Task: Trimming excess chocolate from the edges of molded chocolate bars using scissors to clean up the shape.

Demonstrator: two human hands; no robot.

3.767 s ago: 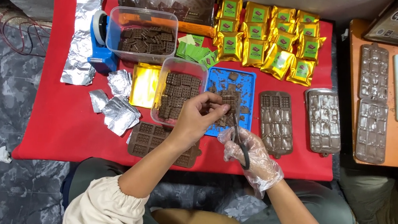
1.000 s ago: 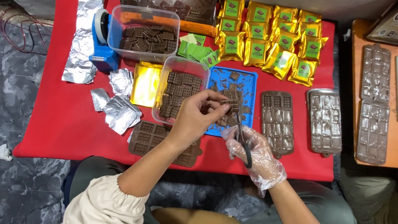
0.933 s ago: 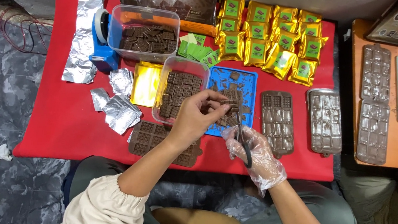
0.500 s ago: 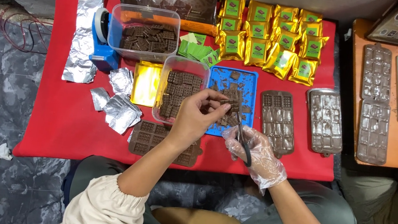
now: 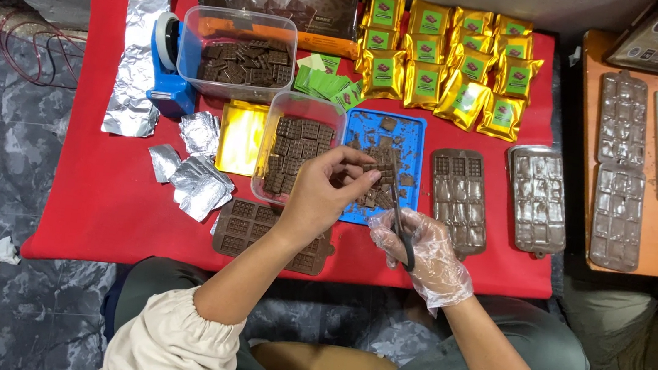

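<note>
My left hand (image 5: 326,193) is bare and pinches a small piece of chocolate (image 5: 371,168) over the blue tray (image 5: 413,128). My right hand (image 5: 421,251), in a clear plastic glove, grips a thin dark blade-like tool (image 5: 402,219) whose tip reaches up to that piece. The blue tray holds chocolate bits and crumbs. Just left of it stands a clear tub (image 5: 282,106) with stacked chocolate squares. A brown chocolate mould (image 5: 245,225) lies under my left wrist.
On the red cloth (image 5: 85,197) lie foil sheets (image 5: 139,44), crumpled foil pieces (image 5: 196,177), a gold foil square (image 5: 241,137), a tape dispenser (image 5: 166,65), a tub of chocolate squares (image 5: 236,52), gold packets (image 5: 453,58) and filled moulds (image 5: 457,197). An orange table (image 5: 656,242) stands to the right with moulds and a white board.
Almost nothing has moved. Both hands stay over the blue tray, with only slight shifts of the fingers and the tool.
</note>
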